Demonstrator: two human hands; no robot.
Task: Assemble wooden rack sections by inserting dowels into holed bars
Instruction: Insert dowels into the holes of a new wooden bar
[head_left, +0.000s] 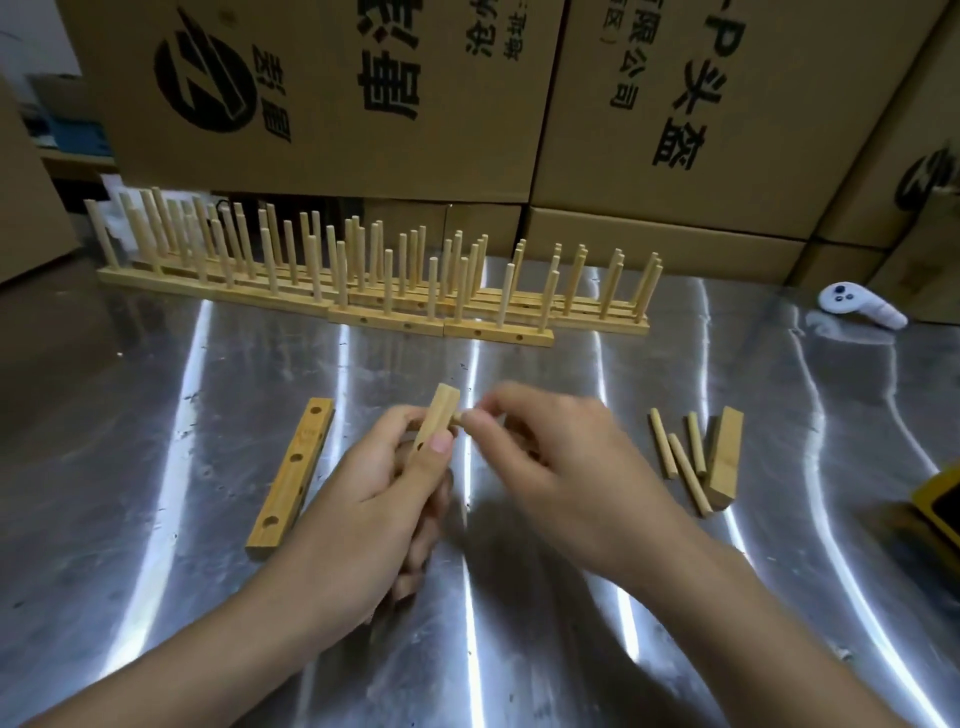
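Head view boxes (311, 78): brown, closed, at 12 o'clock.
Finished racks (363, 296): pegs standing up, 12 o'clock.
Left hand (363, 499): wrapped round pale holed bar (439, 418), table middle.
Right hand (545, 452): fingertips pinch dowel (458, 417) against bar.
Loose dowels (680, 462): three, 3 o'clock.

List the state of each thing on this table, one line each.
Held bar, gripped by the left hand, raised.
Dowel, pinched by the right hand, end against that bar.
Left bar, lying flat, holes empty.
Right bar, lying down, no dowels.
Loose dowels, lying beside it.
Finished sections, standing, dowels upright.
Controller, lying idle.
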